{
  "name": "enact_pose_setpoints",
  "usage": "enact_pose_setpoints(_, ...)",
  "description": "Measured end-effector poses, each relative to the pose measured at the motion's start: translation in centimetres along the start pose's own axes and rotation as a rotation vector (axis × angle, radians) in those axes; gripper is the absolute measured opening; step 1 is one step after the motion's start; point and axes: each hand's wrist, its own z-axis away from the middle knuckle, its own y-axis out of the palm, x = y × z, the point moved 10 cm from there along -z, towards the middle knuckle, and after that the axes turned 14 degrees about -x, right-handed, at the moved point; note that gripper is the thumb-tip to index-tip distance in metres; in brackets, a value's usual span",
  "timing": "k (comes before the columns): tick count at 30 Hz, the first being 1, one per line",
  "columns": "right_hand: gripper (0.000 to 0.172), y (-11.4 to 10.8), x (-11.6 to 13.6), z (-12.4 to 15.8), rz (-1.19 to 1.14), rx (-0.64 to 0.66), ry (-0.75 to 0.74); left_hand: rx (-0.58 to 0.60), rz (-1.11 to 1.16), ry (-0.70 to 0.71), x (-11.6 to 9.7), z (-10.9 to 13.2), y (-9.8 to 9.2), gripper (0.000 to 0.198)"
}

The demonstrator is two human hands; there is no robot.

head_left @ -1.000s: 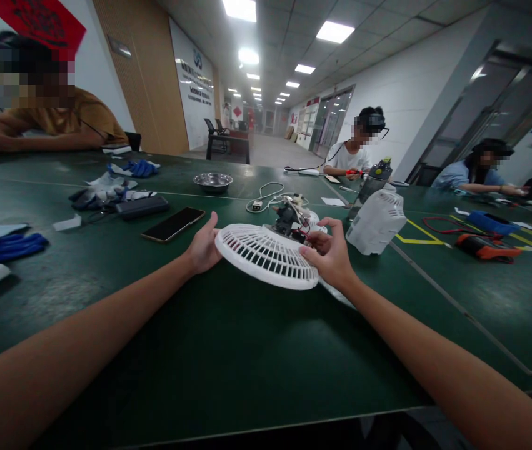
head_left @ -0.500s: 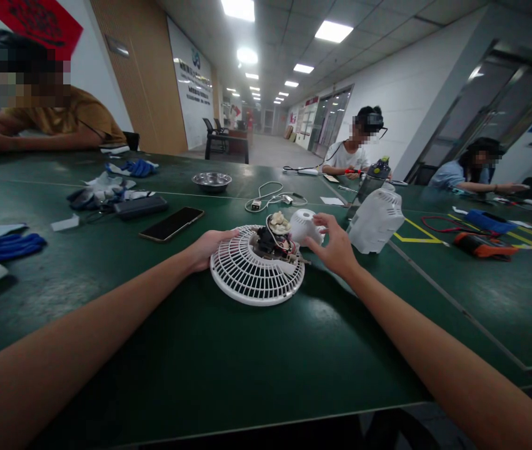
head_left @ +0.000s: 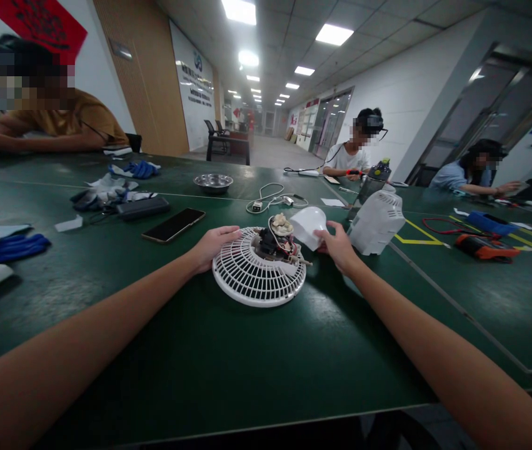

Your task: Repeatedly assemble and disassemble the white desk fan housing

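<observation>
A white fan grille [head_left: 256, 284] lies on the green table with its ribs facing up. On top of it sits an exposed motor [head_left: 279, 240] with wires and a cream-coloured part. My left hand [head_left: 216, 247] grips the grille's left rim, thumb on top. In my right hand [head_left: 336, 244], fingers closed on its edge, is a white rounded motor cover [head_left: 309, 225], tilted just right of the motor and apart from the grille. Its smooth side shows.
Right of my right hand stands a white plastic housing [head_left: 378, 219], with a bottle [head_left: 371, 184] behind it. A phone [head_left: 174, 225], a metal bowl [head_left: 213, 182] and a white cable [head_left: 275, 201] lie beyond the grille. An orange meter [head_left: 486, 247] lies at right. Several people sit around.
My right hand has taken hold of the motor cover and turned it over, so its vented end no longer faces up. My left hand stays on the grille.
</observation>
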Motion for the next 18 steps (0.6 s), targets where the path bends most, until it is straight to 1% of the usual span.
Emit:
enact_pose_setpoints(1, 0.048, 0.8, -0.2, 0.7, -0.074, 0.05, 0.079, -0.01, -0.011, 0.014, 0.0, -0.1, -0.1, 0.038)
enact_pose_setpoints(3, 0.039, 2.3, 0.2, 2.4, -0.219, 0.157, 0.179, -0.009, -0.053, 0.066, -0.3, -0.2, -0.2, 0.042)
enact_pose_setpoints(5, 0.034, 3.3, 1.3, 3.7, -0.383, 0.212, 0.215, -0.005, -0.127, 0.173, -1.0, -0.1, -0.3, 0.044)
enact_pose_setpoints(6, 0.034, 3.4, 2.1, 4.1, -0.445, 0.21, 0.193, -0.005, -0.176, 0.242, -1.6, 0.0, -0.3, 0.045)
enact_pose_setpoints(8, 0.04, 3.3, 3.6, 4.7, -0.488, 0.185, 0.086, -0.008, -0.274, 0.389, -2.8, 0.5, -0.1, 0.044)
enact_pose_setpoints(11, 0.053, 3.3, 5.4, 5.8, -0.389, 0.193, -0.105, 0.022, -0.367, 0.561, -4.4, 1.7, 0.6, 0.04)
enact_pose_setpoints(14, 0.066, 3.9, 6.7, 7.3, -0.235, 0.256, -0.283, 0.123, -0.486, 0.667, -5.1, 3.5, 2.2, 0.035)
enact_pose_setpoints(16, 0.073, 4.1, 7.3, 8.1, -0.176, 0.296, -0.366, 0.142, -0.528, 0.738, -5.8, 4.9, 2.9, 0.033)
enact_pose_setpoints(18, 0.077, 4.2, 7.7, 8.7, -0.123, 0.315, -0.424, 0.155, -0.527, 0.755, -6.3, 6.0, 3.3, 0.037)
